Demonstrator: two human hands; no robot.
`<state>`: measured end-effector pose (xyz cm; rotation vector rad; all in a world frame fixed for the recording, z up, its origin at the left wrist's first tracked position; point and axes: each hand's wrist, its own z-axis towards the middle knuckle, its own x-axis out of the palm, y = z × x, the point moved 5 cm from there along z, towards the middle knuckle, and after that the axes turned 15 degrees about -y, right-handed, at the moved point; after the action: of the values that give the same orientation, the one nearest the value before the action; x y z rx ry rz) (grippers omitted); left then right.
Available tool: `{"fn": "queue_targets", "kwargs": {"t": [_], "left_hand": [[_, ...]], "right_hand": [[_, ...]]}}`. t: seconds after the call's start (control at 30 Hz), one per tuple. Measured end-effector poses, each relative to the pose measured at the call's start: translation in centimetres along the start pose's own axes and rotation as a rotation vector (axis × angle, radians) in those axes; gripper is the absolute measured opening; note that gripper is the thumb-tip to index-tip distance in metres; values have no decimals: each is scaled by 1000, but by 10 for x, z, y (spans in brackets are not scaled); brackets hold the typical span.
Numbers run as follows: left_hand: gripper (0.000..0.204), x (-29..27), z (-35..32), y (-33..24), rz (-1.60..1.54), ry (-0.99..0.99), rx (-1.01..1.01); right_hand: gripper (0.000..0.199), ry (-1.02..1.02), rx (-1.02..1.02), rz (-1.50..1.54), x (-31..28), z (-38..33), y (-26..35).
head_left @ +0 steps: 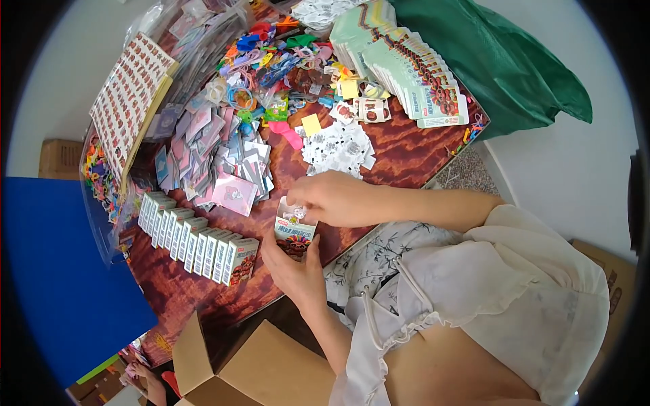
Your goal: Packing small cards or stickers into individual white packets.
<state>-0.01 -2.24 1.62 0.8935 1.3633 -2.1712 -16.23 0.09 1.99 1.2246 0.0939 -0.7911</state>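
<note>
My left hand (296, 271) is closed around a small printed box (295, 233), thumb on one side and fingers on the other. The box is pale green and white, with dark cartoon figures low on its front. At its upper end, my right hand (333, 197) pinches a small card (293, 211) with a light cartoon figure; how far the card sits inside the box is hidden. A row of similar upright boxes (196, 242) stands left of my hands. Beyond them spreads a heap of pink and grey cards (233, 193). A pile of small white printed packets (338, 149) lies just past my right hand.
Flattened box blanks (413, 74) are fanned out at the far right beside a green plastic bag (501, 74). Colourful small trinkets (271, 61) cover the far side. A sticker sheet stack (132, 101) leans at left. An open cardboard carton (271, 365) stands below the table's near edge.
</note>
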Motion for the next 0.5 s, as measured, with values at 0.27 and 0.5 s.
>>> {"fn": "queue_targets", "kwargs": {"t": [0.27,0.5], "left_hand": [[75,2,-3,5,-38,23,-56],[76,2,-3,5,-31,-3,-29]], "right_hand": [[11,68,212,-61,-6,6,-5],[9,28,75,-67,-8,4,2]]}}
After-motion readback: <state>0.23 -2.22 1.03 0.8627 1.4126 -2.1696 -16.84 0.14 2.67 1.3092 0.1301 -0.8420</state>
